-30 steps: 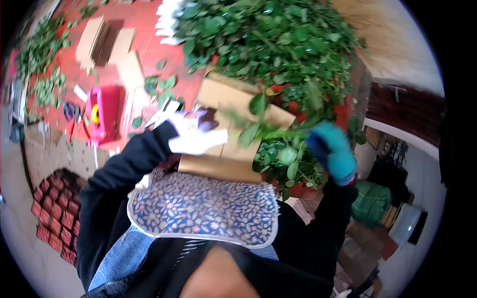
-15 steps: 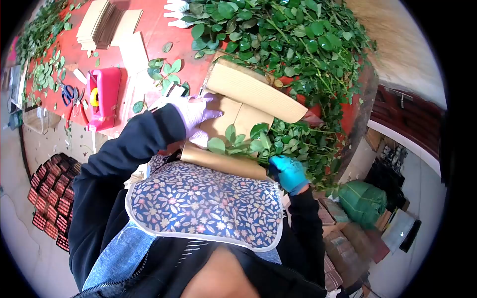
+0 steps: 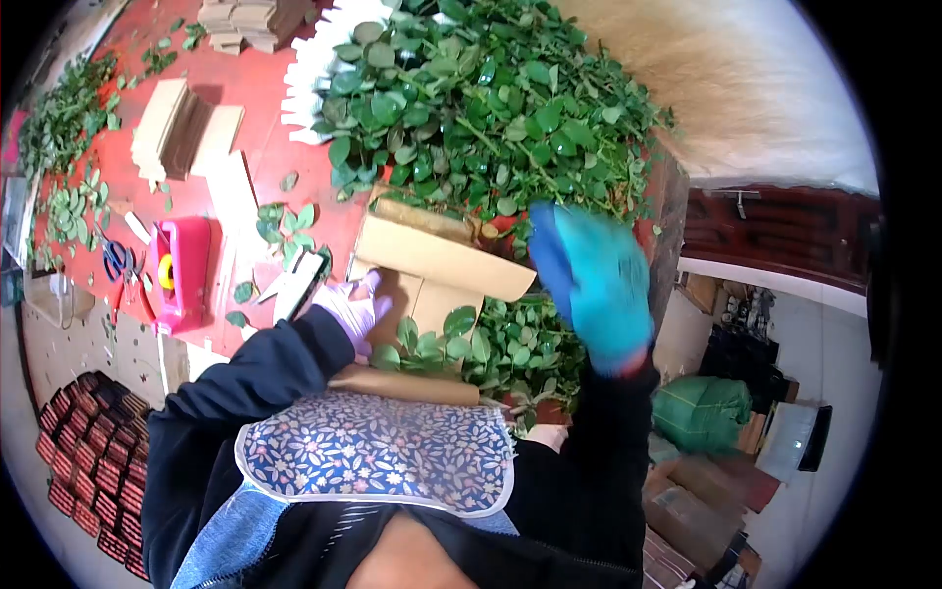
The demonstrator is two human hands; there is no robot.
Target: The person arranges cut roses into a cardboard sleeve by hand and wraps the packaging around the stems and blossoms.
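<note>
1. The left hand (image 3: 358, 309), in a lilac glove, is open, its fingers spread at the left side of the cardboard (image 3: 422, 299), probably to keep it from shifting.
2. The right hand (image 3: 603, 285), in a teal and blue glove, is blurred above the greenery. I cannot tell whether it is open, closed or gripping a stem.
3. The cardboard lies between the hands, its far flap raised and its near edge (image 3: 407, 386) curled, perhaps to cradle what lies inside. Leafy stems (image 3: 461, 344) rest partly on it, right of the left hand, leaves pointing towards that hand, seemingly so they lie one way.
4. Beyond the cardboard, ahead and to the left of the right hand, is a large heap of leafy stems (image 3: 491, 108), likely kept within easy reach.
5. Left of the left hand on the red table (image 3: 265, 88) are a pink tape holder (image 3: 183, 275) and scissors (image 3: 116, 257), apparently set aside yet handy. Card pieces (image 3: 167, 128) stand farther ahead.
6. No brand, label or writing can be read on the tape holder, cardboard or gloves.
</note>
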